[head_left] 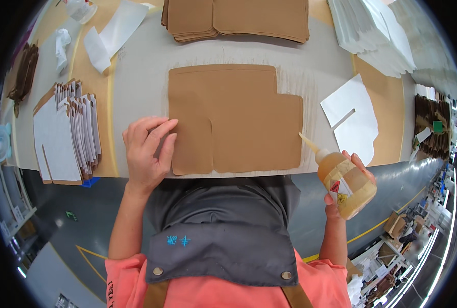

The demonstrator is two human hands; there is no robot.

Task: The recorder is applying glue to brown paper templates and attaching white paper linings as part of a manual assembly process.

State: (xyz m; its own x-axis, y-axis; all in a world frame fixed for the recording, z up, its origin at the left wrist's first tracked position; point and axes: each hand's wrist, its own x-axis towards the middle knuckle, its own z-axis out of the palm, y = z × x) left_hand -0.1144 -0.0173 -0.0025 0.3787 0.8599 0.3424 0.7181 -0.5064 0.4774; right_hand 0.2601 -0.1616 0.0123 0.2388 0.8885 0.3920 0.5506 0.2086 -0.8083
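Note:
A flat brown leather-like piece [244, 118] lies on the table in front of me, with a notch at its upper right corner and a slit in its lower part. My left hand [149, 146] is at its left edge, thumb and forefinger apart, fingertips at the edge; whether they press on it I cannot tell. In my right hand [361, 167] is a squeeze bottle [346, 185] of amber liquid, tilted, with hazard labels on its side. Its thin nozzle points up and left, the tip close to the brown piece's right edge. The fingers are partly hidden behind the bottle.
A stack of brown pieces [259, 20] sits at the far side. White-faced pieces [59, 138] stand overlapped at the left. Right of me lie a white slit sheet [354, 118] and a stack of white sheets [377, 36]. White strips [115, 33] and crumpled tissue [62, 49] lie far left.

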